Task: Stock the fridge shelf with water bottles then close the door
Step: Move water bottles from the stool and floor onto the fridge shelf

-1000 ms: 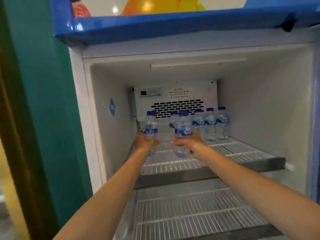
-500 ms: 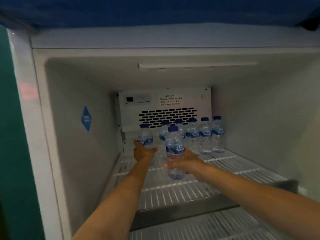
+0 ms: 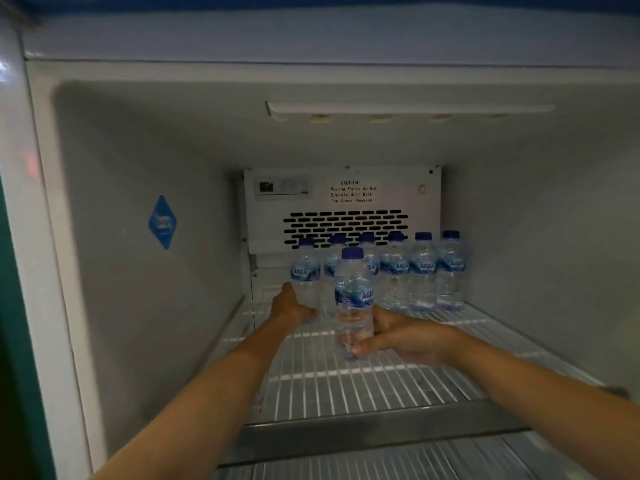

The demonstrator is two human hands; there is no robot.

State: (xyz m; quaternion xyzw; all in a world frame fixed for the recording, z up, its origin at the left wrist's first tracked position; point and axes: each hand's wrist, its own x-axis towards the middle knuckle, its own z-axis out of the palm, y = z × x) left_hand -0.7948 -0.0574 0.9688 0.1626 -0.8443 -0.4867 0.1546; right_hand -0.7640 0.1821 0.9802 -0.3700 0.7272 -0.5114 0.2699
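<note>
The left hand [image 3: 294, 308] is reaching far into the fridge and is wrapping its fingers around the lower part of the leftmost bottle [image 3: 304, 275] of the back row, so it is closed on that bottle. The right hand [image 3: 403, 336] is holding a second water bottle [image 3: 353, 299] by its lower half, with the thumb and fingers closed around it; this bottle is standing upright, nearer than the row, and its base is at the wires of the top wire shelf [image 3: 363, 386], though I cannot tell if it is fully resting there. Both bottles are clear, with blue caps and blue labels reading AQUA. Behind them, at the far edge of the shelf, a row of other bottles [image 3: 422, 271] of the same kind is standing upright, close side by side, running from the middle to the right. The near part of the shelf is showing only bare white wires. On the back wall, a white fan cover [image 3: 343, 202] with dark vent slots and a printed caution notice is sitting just above the bottle caps. A blue diamond sticker [image 3: 162, 222] is on the left inner wall. Below, a part of a lower wire shelf [image 3: 381, 462] is showing.
</note>
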